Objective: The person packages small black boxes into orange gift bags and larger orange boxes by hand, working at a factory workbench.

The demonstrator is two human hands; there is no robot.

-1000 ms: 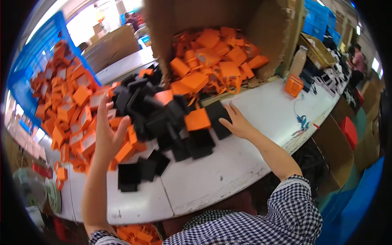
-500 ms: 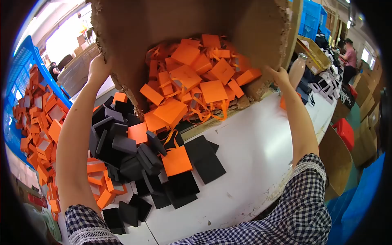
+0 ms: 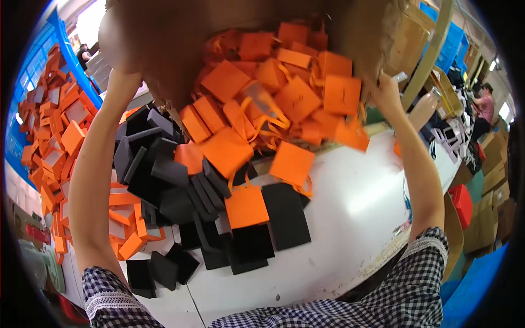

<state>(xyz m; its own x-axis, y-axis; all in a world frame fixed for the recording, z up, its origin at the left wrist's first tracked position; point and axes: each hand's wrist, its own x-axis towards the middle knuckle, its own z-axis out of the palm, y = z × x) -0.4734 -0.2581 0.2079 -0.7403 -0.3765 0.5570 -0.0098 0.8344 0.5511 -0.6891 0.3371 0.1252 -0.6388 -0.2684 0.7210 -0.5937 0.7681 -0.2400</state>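
A large cardboard box (image 3: 169, 60) is tipped toward me at the top of the view, its opening over the white table (image 3: 339, 218). Many orange boxes (image 3: 298, 99) with ribbons tumble and slide out of it, some blurred. My left hand (image 3: 124, 82) grips the box's left edge, and my right hand (image 3: 385, 93) holds its right edge; the fingers of both are partly hidden. Below the opening, black foam-like pieces (image 3: 169, 169) lie in a heap, with an orange bag (image 3: 247, 206) on top.
At the far left a blue crate (image 3: 63, 46) holds orange boxes (image 3: 54, 158). Open orange boxes (image 3: 131, 224) lie by the black heap. On the right stand a bottle (image 3: 424, 109), a red container (image 3: 461, 205) and cartons (image 3: 495, 164). A person (image 3: 484, 106) is at the back right.
The cardboard box is tipped further, and the orange boxes have slid forward and down toward the table. One orange piece now drops near its right edge. Both hands still hold the box.
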